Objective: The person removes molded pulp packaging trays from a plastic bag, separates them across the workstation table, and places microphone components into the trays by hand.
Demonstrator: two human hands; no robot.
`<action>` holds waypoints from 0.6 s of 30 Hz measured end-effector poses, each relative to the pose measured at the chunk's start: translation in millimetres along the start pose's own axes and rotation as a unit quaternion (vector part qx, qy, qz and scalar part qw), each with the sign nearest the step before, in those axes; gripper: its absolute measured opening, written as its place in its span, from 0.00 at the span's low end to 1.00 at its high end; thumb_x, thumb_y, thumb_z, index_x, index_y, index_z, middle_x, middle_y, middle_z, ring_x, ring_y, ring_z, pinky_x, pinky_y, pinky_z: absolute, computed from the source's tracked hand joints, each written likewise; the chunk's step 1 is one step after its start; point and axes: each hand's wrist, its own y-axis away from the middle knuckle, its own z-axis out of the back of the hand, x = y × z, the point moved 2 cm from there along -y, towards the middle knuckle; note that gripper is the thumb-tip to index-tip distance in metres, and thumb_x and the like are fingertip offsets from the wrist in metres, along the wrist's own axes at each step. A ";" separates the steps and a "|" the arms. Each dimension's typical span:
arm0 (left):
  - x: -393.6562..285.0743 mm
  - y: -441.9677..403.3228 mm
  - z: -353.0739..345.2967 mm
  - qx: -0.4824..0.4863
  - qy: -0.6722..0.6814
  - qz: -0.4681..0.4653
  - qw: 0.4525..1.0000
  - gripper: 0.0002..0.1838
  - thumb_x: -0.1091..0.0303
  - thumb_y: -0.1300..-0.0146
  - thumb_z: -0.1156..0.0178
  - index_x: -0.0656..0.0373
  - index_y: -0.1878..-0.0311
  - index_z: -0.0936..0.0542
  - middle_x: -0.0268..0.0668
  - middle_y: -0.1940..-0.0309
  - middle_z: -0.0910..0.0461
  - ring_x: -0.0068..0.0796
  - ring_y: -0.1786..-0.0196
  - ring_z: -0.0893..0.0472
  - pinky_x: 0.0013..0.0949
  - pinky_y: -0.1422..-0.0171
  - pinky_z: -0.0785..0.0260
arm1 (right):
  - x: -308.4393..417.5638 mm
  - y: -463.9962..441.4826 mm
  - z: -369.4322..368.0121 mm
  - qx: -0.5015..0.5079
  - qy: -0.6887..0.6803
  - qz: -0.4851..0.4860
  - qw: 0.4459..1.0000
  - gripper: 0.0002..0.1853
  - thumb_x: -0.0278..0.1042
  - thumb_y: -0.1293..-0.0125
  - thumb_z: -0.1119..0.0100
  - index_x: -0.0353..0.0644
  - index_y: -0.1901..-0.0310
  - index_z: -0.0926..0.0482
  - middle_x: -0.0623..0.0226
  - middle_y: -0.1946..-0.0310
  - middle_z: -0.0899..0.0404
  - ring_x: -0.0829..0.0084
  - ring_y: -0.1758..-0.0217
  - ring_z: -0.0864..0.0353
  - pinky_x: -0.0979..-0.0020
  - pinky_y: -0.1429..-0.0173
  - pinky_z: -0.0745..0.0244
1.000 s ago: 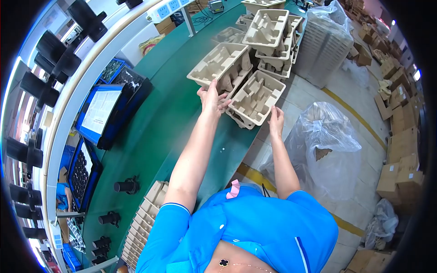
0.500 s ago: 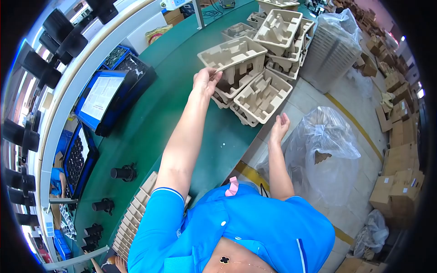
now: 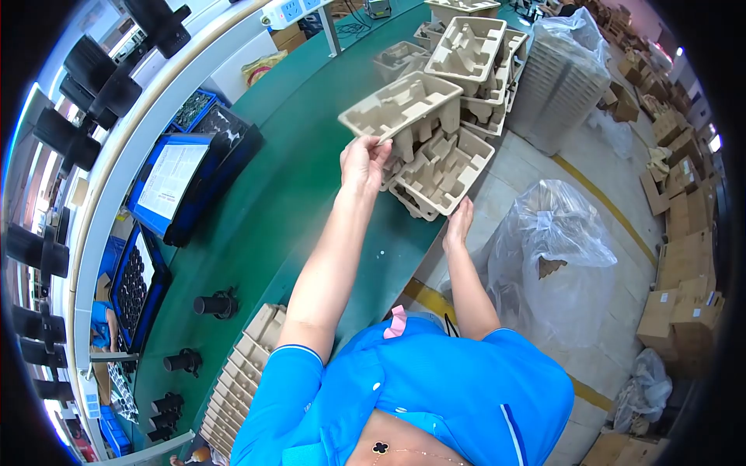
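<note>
My left hand (image 3: 363, 161) is closed on the near edge of a grey-beige moulded pulp tray (image 3: 381, 116). That tray is raised and tilted above the other trays. My right hand (image 3: 458, 224) is at the near right corner of a second pulp tray (image 3: 423, 172), its fingers against the outer wall; the tray partly hides its grip. This second tray rests on more pulp trays at the edge of the green table (image 3: 311, 210). Moulded pockets show inside both trays.
More pulp trays (image 3: 466, 50) are piled behind. A plastic-wrapped tray stack (image 3: 556, 85) and a clear plastic bag (image 3: 552, 264) stand on the floor at right. Black cylindrical parts (image 3: 216, 304), a divided carton (image 3: 245, 365) and blue bins (image 3: 175, 182) are at left.
My left hand has lifted its tray away from the pile, uncovering more of the trays beneath. My right hand has moved in from beside the table to the second tray's corner.
</note>
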 end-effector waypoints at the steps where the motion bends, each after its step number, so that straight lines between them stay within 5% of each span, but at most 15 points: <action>1: 1.5 -4.7 1.2 0.001 -0.028 0.001 1.000 0.05 0.82 0.41 0.41 0.70 0.63 0.27 0.43 0.67 0.24 0.34 0.65 0.19 0.32 0.61 0.15 | 0.5 1.6 0.6 -0.009 0.026 0.009 1.000 0.29 0.54 0.21 0.57 0.34 0.35 0.31 0.56 0.39 0.29 0.63 0.38 0.26 0.63 0.39 0.26; 8: -16.2 -32.6 20.5 -0.027 -0.157 -0.008 0.987 0.09 0.72 0.40 0.40 0.66 0.60 0.24 0.42 0.64 0.21 0.30 0.68 0.20 0.32 0.64 0.23 | 12.1 6.1 -1.1 -0.038 0.021 0.009 0.999 0.29 0.52 0.21 0.57 0.32 0.35 0.31 0.53 0.37 0.31 0.60 0.35 0.28 0.64 0.34 0.32; 18: -24.9 -27.2 20.5 -0.060 -0.397 -0.061 0.914 0.26 0.53 0.30 0.46 0.48 0.31 0.31 0.44 0.45 0.27 0.29 0.60 0.21 0.33 0.62 0.25 | 18.2 4.4 7.0 -0.061 0.016 0.028 0.998 0.29 0.52 0.21 0.57 0.34 0.34 0.33 0.56 0.37 0.30 0.63 0.33 0.30 0.65 0.30 0.36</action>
